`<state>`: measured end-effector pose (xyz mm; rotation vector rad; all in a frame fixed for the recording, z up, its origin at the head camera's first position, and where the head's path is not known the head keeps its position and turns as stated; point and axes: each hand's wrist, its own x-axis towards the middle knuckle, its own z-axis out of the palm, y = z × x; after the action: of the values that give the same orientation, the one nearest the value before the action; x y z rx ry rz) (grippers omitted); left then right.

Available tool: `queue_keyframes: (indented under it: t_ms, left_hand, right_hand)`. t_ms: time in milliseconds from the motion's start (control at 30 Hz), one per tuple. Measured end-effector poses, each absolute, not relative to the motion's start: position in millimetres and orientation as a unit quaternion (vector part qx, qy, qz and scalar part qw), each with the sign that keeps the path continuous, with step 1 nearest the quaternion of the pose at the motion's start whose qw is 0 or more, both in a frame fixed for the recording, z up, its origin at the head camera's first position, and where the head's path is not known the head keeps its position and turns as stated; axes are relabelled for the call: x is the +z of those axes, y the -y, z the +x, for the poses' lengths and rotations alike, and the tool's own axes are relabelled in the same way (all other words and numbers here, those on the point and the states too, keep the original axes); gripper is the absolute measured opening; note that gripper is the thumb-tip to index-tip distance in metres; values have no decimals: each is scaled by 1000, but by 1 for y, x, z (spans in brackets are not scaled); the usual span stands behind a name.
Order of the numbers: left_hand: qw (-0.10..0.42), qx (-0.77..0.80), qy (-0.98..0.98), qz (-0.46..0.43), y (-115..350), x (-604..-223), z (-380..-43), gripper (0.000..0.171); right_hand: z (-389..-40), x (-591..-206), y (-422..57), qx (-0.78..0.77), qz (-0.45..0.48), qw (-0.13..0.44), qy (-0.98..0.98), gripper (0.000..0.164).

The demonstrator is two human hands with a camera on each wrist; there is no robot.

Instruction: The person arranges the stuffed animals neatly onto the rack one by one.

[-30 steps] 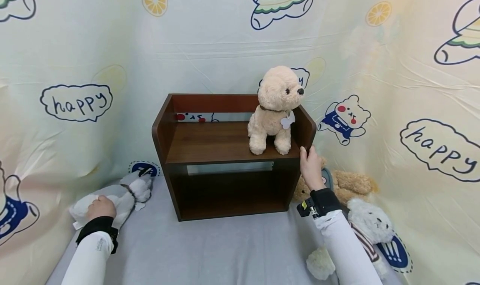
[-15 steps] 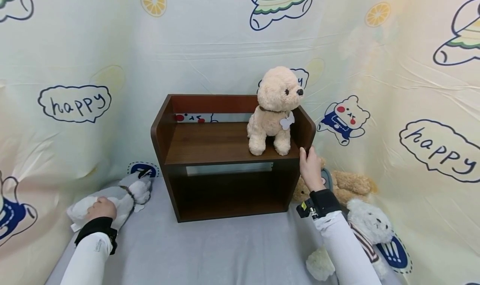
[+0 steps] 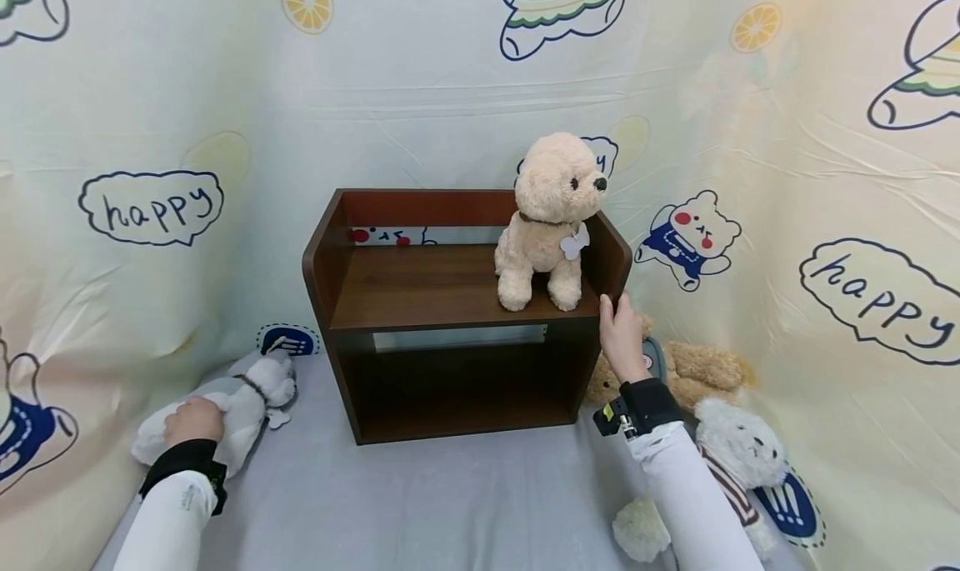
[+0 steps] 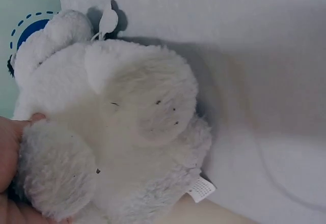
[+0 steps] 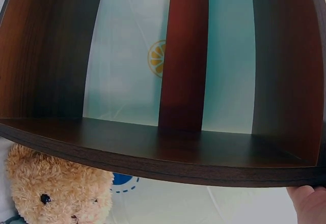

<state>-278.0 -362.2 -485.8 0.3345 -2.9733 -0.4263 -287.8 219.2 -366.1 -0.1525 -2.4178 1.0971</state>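
My left hand (image 3: 197, 421) grips a grey and white plush dog (image 3: 243, 388) lying on the grey cloth at the left, its head pointing toward the shelf. In the left wrist view, thumb and fingers wrap one fluffy leg (image 4: 56, 168) of the toy, and a small white tag shows at its rear. My right hand (image 3: 622, 336) holds the right side panel of a dark brown two-tier shelf (image 3: 420, 283), thumb at the front edge. A beige plush dog (image 3: 543, 221) with a bone-shaped tag sits upright on the upper tier, at its right end.
Right of the shelf lie a curly brown teddy bear (image 3: 708, 367) and a white plush toy (image 3: 738, 442) in a striped top, both partly behind my right arm. A patterned curtain (image 3: 420, 96) hangs behind and on both sides. Grey cloth (image 3: 465, 504) covers the surface.
The grey and white dog has shifted slightly left and rolled a little, showing more white underside, along with my left hand. My right hand and the shelf stay in place.
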Motion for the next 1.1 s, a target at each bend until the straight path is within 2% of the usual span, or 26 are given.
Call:
queue_keyframes:
  t_ms: [500, 867, 1100]
  left_hand:
    - [71, -106, 990, 57, 384, -496, -278, 27]
    - [136, -216, 961, 109, 377, -492, -271, 39]
    - [126, -331, 919, 173, 368, -490, -263, 47]
  right_hand:
    - [-290, -369, -219, 398, -54, 248, 881, 39]
    - [-291, -369, -219, 397, -49, 257, 880, 37]
    - [-290, -367, -219, 399, -54, 250, 880, 37]
